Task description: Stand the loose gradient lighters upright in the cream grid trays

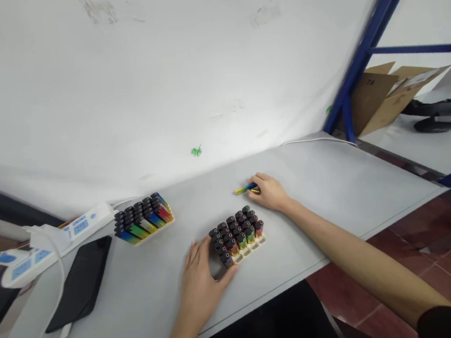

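Observation:
Near the middle of the table, a pale tray (250, 250) stands with several black-topped lighters (241, 240) upright in it. Some slots along its front right edge hold nothing. My left hand (200, 287) grips the tray's left end, thumb at the front corner and fingers at the back. Beyond the tray, my right hand (270, 191) has its fingers closed round a blue-and-yellow lighter (243, 190), which lies low by the tabletop. Another shiny gold-and-dark piece shows under those fingers, partly hidden; I cannot tell whether it is a second lighter.
To the left is another tray (161, 230) full of colourful lighters (146, 223). A black phone (80, 284) on a cable lies beside a white power strip (80, 227). The wall is behind; a blue frame (347, 97), cardboard box (382, 93) and black object (443, 114) are right.

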Demonstrator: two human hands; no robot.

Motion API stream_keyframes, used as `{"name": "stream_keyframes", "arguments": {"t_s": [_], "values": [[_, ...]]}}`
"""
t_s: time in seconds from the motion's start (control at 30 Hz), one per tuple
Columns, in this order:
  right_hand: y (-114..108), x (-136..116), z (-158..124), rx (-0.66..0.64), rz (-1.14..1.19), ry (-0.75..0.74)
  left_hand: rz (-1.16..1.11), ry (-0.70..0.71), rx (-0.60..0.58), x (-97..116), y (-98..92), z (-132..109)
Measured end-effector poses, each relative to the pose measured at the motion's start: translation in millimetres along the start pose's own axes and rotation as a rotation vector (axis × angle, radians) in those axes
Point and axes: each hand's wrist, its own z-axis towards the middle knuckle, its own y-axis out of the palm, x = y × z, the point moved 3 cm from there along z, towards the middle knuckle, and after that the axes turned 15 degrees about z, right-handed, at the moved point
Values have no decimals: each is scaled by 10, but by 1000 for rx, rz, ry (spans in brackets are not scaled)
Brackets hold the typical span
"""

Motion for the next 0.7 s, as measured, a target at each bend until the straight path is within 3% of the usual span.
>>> {"name": "stream_keyframes", "arguments": {"t_s": [0.27,0.7], "values": [[-27,1,-17,63,6,19,-11,-6,2,-11,17,-1],[66,-63,-9,73,-240,-65,-10,-4,-8,-11,15,-10]]}}
